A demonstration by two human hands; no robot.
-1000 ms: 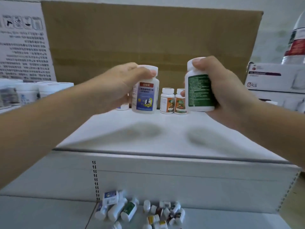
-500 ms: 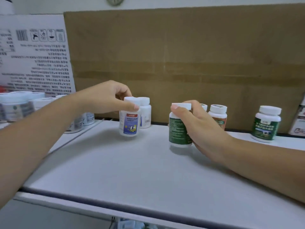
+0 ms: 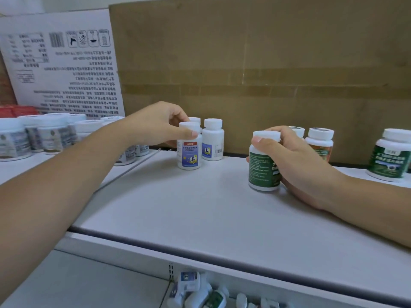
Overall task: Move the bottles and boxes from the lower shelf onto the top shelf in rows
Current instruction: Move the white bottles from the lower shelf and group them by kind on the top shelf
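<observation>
Head view: left hand (image 3: 155,123) pinches the cap of the blue-label bottle (image 3: 189,146), upright on the top shelf (image 3: 200,210) just before a matching bottle (image 3: 213,140). Right hand (image 3: 298,161) grips the green-label bottle (image 3: 262,166), standing mid-shelf

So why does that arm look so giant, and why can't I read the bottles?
Head view: the wide-angle lens stretches things near the frame's edge, so the left arm looms large. Head view: the small print on the blue-label bottle and the green-label bottle is too soft to read. Head view: light is even, shadows faint, no strong glare.
</observation>
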